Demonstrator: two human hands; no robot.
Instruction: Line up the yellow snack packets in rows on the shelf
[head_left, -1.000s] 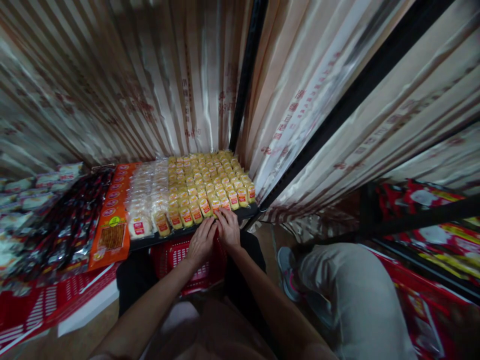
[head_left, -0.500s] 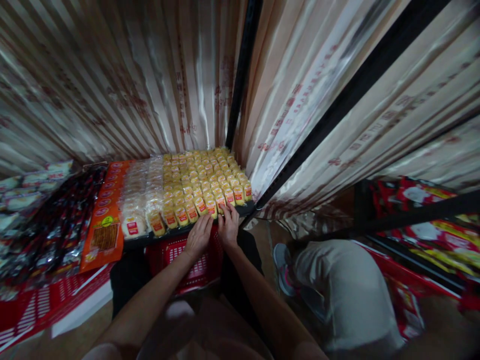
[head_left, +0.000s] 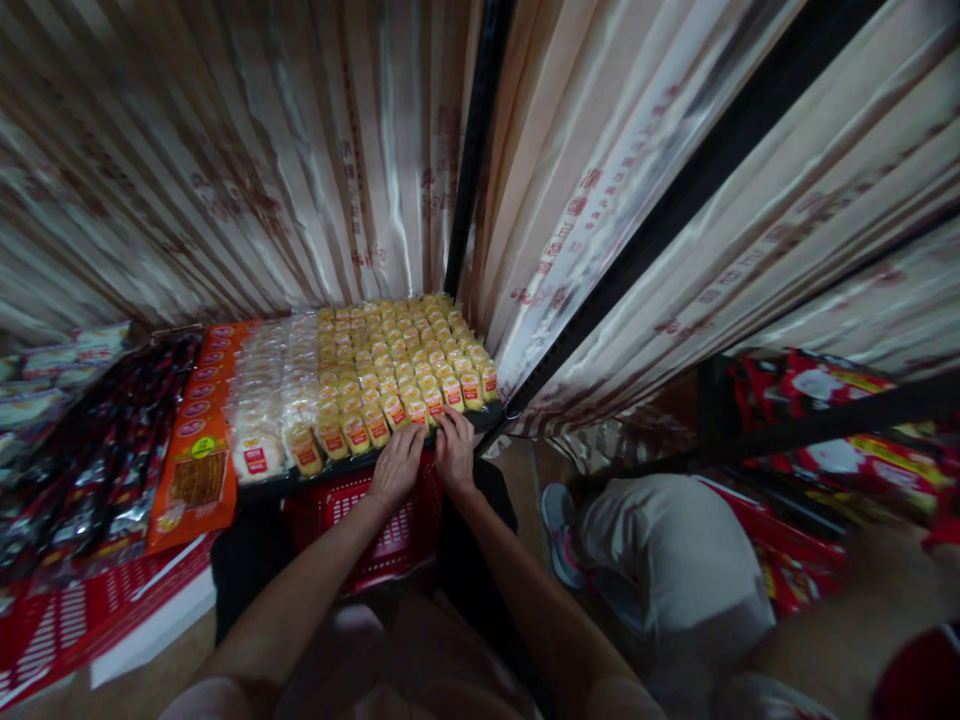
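Observation:
Rows of small yellow packaged snack cakes (head_left: 390,360) fill the right part of a dark shelf (head_left: 345,468) in front of me. My left hand (head_left: 399,465) rests at the front edge, its fingers stretched forward and touching the lower front row. Close beside it, my right hand (head_left: 454,448) has its fingertips against a front-row pack with a red label. Neither hand visibly lifts a pack; the undersides of the fingers and part of the thumbs are hidden. Left of the yellow packs stand clear-wrapped white packs (head_left: 259,450).
Orange snack packs (head_left: 196,450) and dark shiny packets (head_left: 97,430) lie farther left. A red basket (head_left: 367,520) stands below the shelf. Black posts (head_left: 480,140) and pleated curtains (head_left: 375,150) rise behind. At right, a person in light trousers (head_left: 675,560) crouches near red packets (head_left: 832,400).
The view has shifted slightly, moving the shelf a little left in the picture. My hands stay at the front row. The other person's arm has come farther into view at the lower right.

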